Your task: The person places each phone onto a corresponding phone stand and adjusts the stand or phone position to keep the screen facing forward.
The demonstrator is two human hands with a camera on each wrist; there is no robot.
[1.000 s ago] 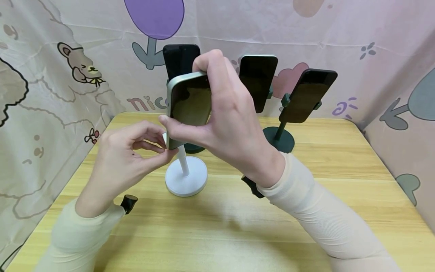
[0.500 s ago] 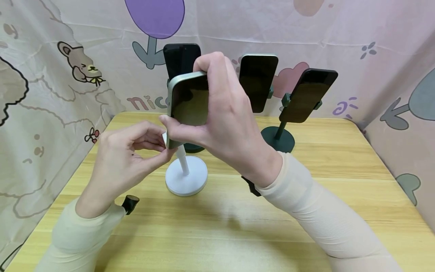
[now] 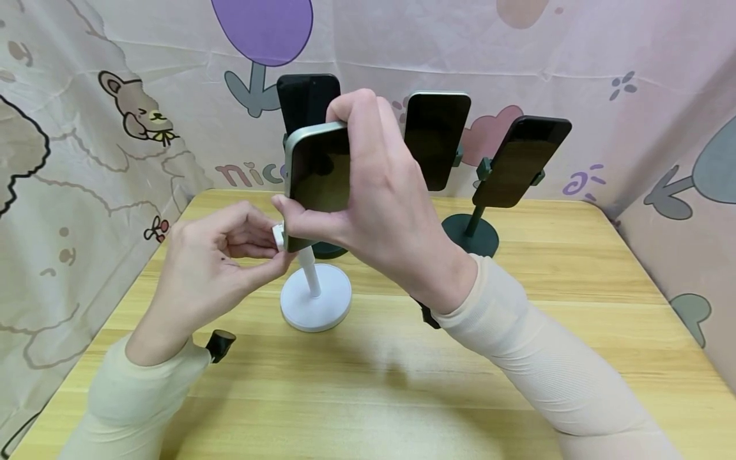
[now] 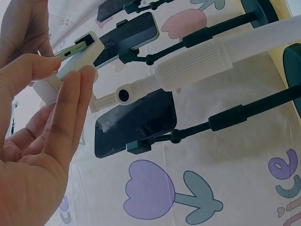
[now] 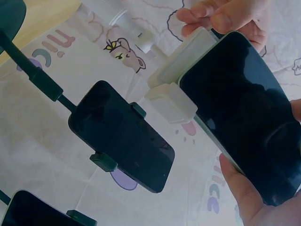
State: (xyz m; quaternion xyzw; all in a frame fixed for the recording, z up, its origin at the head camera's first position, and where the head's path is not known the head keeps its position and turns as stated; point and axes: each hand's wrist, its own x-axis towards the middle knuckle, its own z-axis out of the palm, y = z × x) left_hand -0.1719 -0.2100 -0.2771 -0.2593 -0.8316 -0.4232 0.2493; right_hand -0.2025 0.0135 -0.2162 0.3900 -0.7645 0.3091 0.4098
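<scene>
My right hand [image 3: 391, 185] grips a pale-green-edged smartphone [image 3: 319, 176] by its edges, thumb on the near side and fingers over the top. Its dark screen faces me. Behind its lower end is the white holder [image 5: 183, 59] of a phone stand, whose round white base [image 3: 315, 313] stands on the table. One white clamp arm [image 5: 171, 103] sits at the phone's edge. My left hand [image 3: 207, 268] pinches the holder's other side, where a bit of white clamp [image 3: 278, 236] shows beside the phone. In the left wrist view, the left fingers [image 4: 70, 103] lie along the holder's back.
Behind the white stand, dark green stands hold three more phones: one at back left [image 3: 305, 99], one in the middle [image 3: 437, 140], one at right [image 3: 520, 163]. A printed cloth [image 3: 368, 38] hangs around the wooden table [image 3: 356, 402].
The left fingers have shifted slightly, and more of the white clamp shows at the phone's left edge. The right hand and the phone stay almost in place.
</scene>
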